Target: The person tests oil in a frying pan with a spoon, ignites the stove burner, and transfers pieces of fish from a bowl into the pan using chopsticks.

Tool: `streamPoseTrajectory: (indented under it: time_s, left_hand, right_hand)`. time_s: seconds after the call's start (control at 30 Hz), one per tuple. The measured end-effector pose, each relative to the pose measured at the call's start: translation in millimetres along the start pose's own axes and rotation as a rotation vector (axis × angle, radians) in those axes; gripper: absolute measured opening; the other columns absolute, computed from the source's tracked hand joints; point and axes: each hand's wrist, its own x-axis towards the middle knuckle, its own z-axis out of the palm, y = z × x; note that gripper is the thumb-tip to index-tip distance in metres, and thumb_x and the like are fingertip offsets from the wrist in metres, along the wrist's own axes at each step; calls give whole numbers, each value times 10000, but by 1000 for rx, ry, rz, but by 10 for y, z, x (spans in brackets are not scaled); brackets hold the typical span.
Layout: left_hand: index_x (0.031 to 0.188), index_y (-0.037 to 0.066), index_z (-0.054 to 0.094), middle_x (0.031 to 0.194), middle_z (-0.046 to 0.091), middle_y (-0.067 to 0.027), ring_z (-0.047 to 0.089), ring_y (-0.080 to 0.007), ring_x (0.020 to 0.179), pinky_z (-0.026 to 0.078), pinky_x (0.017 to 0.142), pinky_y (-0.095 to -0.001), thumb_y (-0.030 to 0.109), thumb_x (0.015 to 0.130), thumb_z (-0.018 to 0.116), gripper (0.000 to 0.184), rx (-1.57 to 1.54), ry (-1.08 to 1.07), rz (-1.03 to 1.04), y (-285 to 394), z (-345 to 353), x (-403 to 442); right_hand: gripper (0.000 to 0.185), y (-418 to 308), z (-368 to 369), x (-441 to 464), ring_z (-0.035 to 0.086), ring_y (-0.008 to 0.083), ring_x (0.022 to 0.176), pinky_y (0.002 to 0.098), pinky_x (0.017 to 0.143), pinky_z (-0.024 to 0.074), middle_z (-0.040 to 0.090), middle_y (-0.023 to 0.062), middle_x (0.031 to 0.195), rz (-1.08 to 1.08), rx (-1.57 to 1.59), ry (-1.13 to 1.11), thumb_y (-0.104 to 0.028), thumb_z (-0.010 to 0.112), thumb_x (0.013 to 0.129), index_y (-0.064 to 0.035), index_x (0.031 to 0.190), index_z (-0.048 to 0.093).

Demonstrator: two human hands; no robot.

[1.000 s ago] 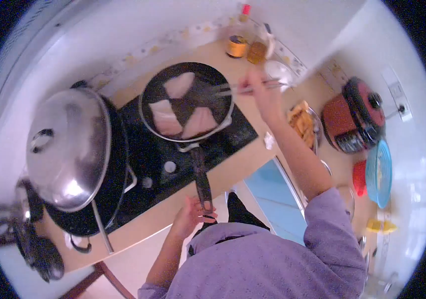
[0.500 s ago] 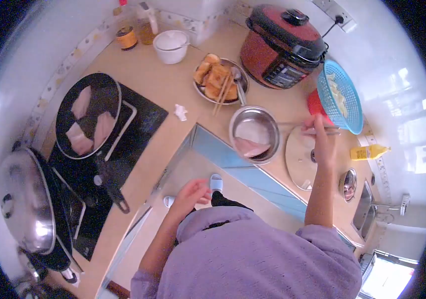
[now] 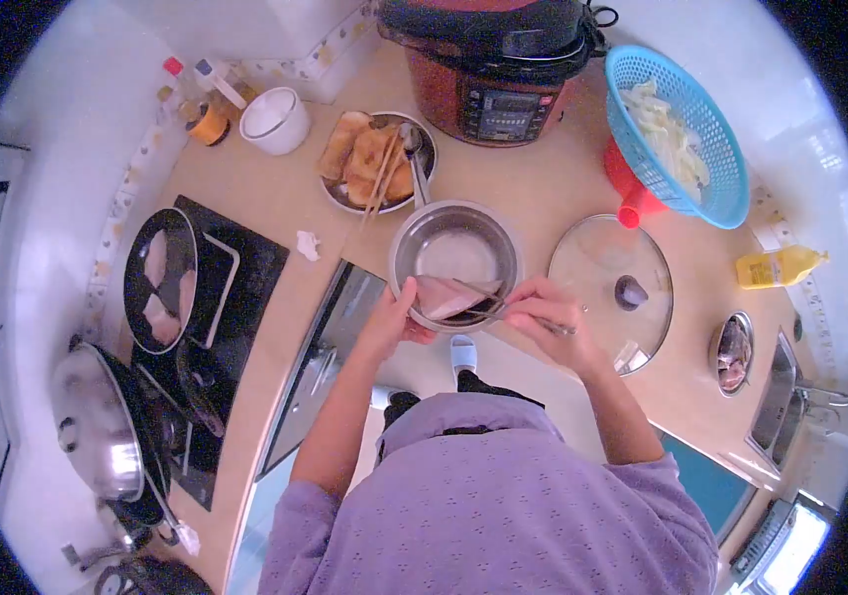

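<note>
My left hand [image 3: 396, 325] grips the near left rim of a round metal bowl [image 3: 508, 243], thumb over the edge and fingers underneath. Inside the bowl lies a pale pink slice of meat or fish [image 3: 449, 297]. A pair of thin grey chopsticks [image 3: 486, 314] is in my closed right hand [image 3: 555, 322]. Their tips reach into the bowl at the slice, one above it and one below. Whether they pinch it I cannot tell. More pale slices [image 3: 158, 322] lie in a black frying pan [image 3: 184, 228] on the stove at left.
Behind the bowl stand a plate of browned slices [image 3: 359, 164] with chopsticks and a spoon, and a red-and-black electric cooker [image 3: 493, 99]. A glass lid [image 3: 602, 258], blue basket [image 3: 731, 159] and yellow bottle [image 3: 776, 268] are at right. A lidded pan [image 3: 102, 426] sits at lower left.
My left hand has come up from beside my body and taken hold of the metal bowl. My right hand has moved left from above the glass lid, bringing the chopsticks into the bowl.
</note>
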Motion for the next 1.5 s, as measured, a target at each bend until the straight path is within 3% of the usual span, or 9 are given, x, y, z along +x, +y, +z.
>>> streamPoseTrajectory:
  time_s: [0.13, 0.33, 0.4, 0.53, 0.6, 0.93, 1.13, 1.2, 1.5]
  left_hand:
    - [1071, 42, 436, 721, 598, -112, 608, -197, 506, 515, 413, -296, 461, 913, 435, 448, -21, -25, -50, -69, 2, 34]
    - [1033, 32, 463, 747, 607, -127, 605, -200, 497, 513, 394, -299, 429, 913, 454, 415, 111, 97, -58, 15, 107, -47]
    - [1031, 27, 469, 772, 610, -134, 612, -200, 516, 519, 400, -301, 411, 912, 465, 402, 123, 106, -11, 13, 149, -55]
    - [990, 18, 504, 781, 602, -99, 610, -196, 563, 519, 410, -314, 378, 911, 482, 370, 187, 192, 137, 137, 224, -138]
    - [990, 17, 502, 799, 600, -99, 617, -192, 592, 522, 415, -314, 366, 913, 480, 358, 222, 192, 168, 267, 271, -221]
    - [1020, -15, 481, 789, 601, -123, 619, -183, 568, 527, 424, -277, 383, 919, 464, 412, 101, 213, 210, 727, 160, -466]
    - [1064, -2, 458, 819, 616, -123, 628, -181, 570, 538, 445, -274, 384, 933, 433, 409, 127, 203, 270, 927, 146, -784]
    - [1069, 2, 455, 833, 619, -124, 631, -181, 578, 542, 450, -273, 377, 939, 421, 398, 154, 195, 284, 906, 91, -802]
    - [1141, -2, 436, 855, 625, -117, 639, -175, 609, 546, 446, -272, 318, 948, 414, 374, 160, 237, 305, 767, -104, -838]
  right_hand:
    - [121, -8, 4, -83, 612, 268, 764, 319, 637, 495, 630, 130, 853, -9, -2, -53, -100, 682, 766, -18, 854, 665]
    - [133, 191, 11, -164, 626, 267, 772, 313, 660, 503, 644, 136, 884, -24, 84, 72, -128, 686, 770, -16, 841, 674]
    - [133, 271, -37, -126, 628, 265, 779, 325, 675, 500, 649, 138, 876, 357, 265, 139, -123, 681, 776, -10, 845, 677]
    - [142, 207, -198, 63, 630, 254, 779, 329, 688, 496, 654, 131, 866, 211, 260, 129, -125, 683, 771, -12, 859, 680]
    - [149, 197, -263, 96, 629, 254, 778, 340, 706, 498, 655, 126, 885, 26, 108, -8, -142, 688, 762, -16, 842, 678]
    - [143, -259, -244, 50, 643, 280, 830, 330, 686, 514, 652, 137, 914, -154, -96, -12, -160, 697, 743, -52, 833, 675]
    - [198, -56, 54, 205, 653, 244, 747, 327, 634, 529, 655, 173, 898, -149, 221, 292, -160, 598, 843, 29, 812, 650]
    - [266, -43, 145, 307, 650, 227, 739, 330, 663, 540, 662, 139, 830, 294, 645, 406, -180, 546, 891, 54, 809, 642]
    - [425, 350, 380, 505, 643, 229, 640, 334, 592, 559, 630, 160, 800, 564, 956, 490, -379, 508, 904, 33, 831, 583]
